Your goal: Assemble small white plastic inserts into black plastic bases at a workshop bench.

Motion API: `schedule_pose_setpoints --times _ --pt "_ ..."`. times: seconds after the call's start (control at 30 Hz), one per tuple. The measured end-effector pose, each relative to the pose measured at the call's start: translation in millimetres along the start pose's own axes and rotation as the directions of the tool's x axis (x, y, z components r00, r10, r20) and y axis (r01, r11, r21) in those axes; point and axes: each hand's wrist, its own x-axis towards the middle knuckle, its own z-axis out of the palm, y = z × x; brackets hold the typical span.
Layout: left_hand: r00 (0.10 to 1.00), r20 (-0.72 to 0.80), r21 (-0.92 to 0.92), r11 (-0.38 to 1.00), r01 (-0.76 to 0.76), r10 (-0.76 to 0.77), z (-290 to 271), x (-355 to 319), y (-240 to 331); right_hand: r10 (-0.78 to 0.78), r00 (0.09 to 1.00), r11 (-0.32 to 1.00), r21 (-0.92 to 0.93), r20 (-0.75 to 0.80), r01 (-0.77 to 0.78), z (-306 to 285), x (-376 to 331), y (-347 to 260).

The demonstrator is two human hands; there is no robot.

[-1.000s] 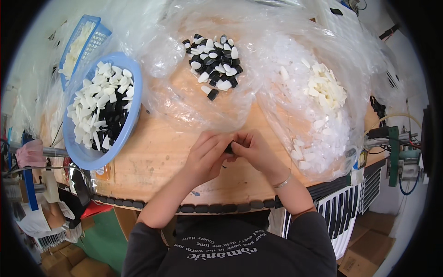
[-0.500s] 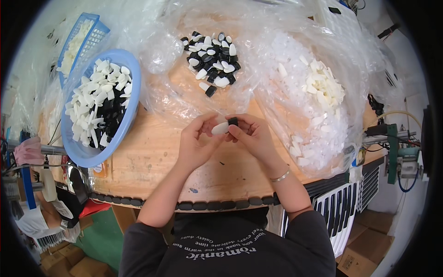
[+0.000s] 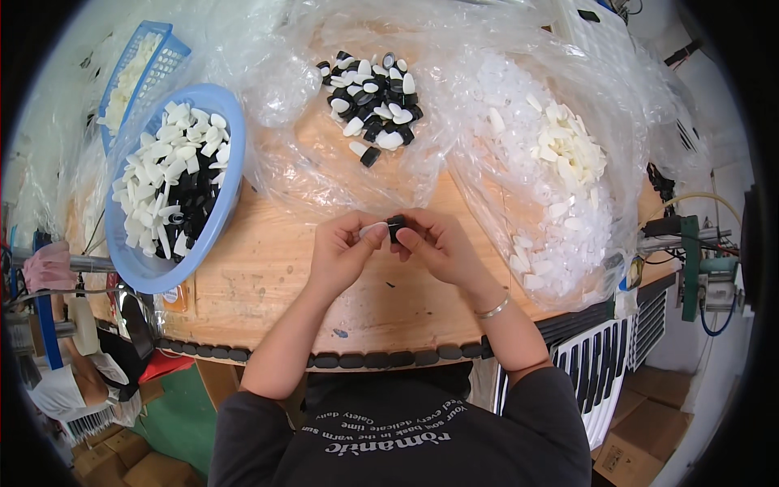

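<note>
Above the middle of the wooden table my two hands meet at a small two-part piece. My left hand pinches a white oval plastic piece, mostly covered by the fingers. In my right hand, thumb and fingers close on a black plastic cap. White piece and black cap touch; how deep one sits in the other I cannot tell. Beyond my hands lies a pile of black caps with white ovals, many of them joined.
At the left stands a blue basin of white and black pieces, a blue basket of pale pieces behind it. On the right, clear plastic sheeting bears translucent and cream pieces. Black pads line the table's front edge.
The white oval and the black cap have come together, and the oval has turned so less of it shows. Both hands have dropped slightly toward me.
</note>
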Motion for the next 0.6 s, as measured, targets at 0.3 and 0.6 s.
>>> schedule_pose_setpoints --times 0.3,0.6 --pt "0.991 0.06 -0.068 0.99 0.121 -0.117 -8.7 4.2 3.5 0.022 0.993 0.99 0.142 -0.113 -0.006 -7.6 3.2 5.8" --pt "0.994 -0.099 -0.032 0.999 0.036 -0.039 -2.3 4.9 8.5 0.016 0.994 0.998 0.068 -0.106 -0.009 -6.0 3.3 4.4"
